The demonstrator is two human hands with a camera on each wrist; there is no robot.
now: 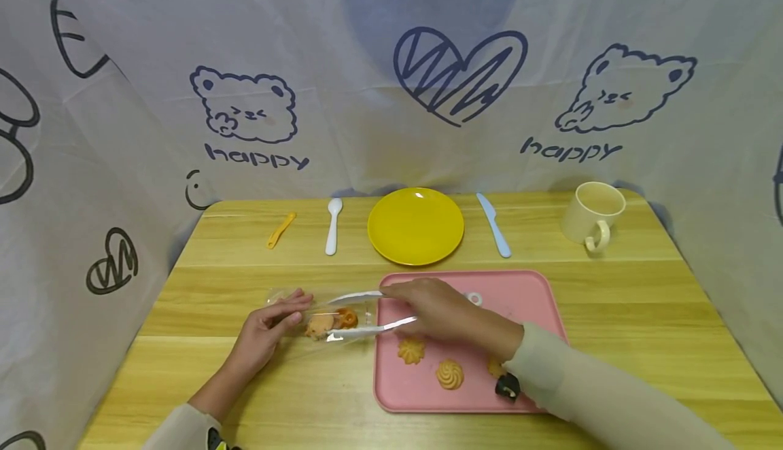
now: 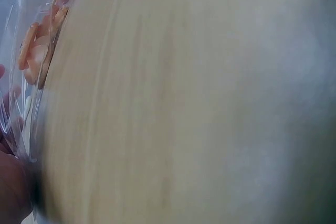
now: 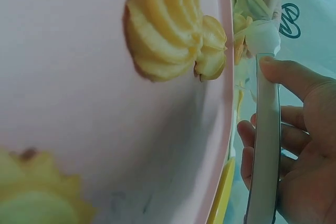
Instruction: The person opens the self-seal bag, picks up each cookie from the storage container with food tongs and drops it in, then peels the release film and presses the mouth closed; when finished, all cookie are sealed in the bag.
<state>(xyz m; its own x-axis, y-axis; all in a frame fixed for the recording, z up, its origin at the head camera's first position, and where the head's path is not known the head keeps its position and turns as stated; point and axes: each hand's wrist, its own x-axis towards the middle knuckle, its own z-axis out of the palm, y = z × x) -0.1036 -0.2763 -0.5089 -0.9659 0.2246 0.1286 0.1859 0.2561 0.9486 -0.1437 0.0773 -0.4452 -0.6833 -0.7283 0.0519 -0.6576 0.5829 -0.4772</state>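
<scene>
My left hand (image 1: 259, 338) holds the left part of a clear plastic bag (image 1: 367, 313), with its thumb on the near side and fingers across it. Through the film show a pale biscuit (image 1: 319, 327) and a pretzel-shaped biscuit (image 1: 346, 318); both appear pressed together in the left wrist view. My right hand (image 1: 431, 310) grips white tongs (image 3: 266, 145), thumb on one arm. Their arms spread apart and reach left to the bag; I cannot tell exactly how far in the tips are. Under my right hand lies a pink tray (image 1: 471, 402) with a star-shaped cookie (image 1: 411, 351) and a swirled cookie (image 1: 450, 374).
Along the back stand a yellow plate (image 1: 416, 226), a white spoon (image 1: 333, 227), a small orange utensil (image 1: 281, 231), a light-blue knife (image 1: 494, 226) and a cream mug (image 1: 592, 213). A printed cloth (image 1: 355, 96) hangs behind the wooden table (image 1: 642, 327).
</scene>
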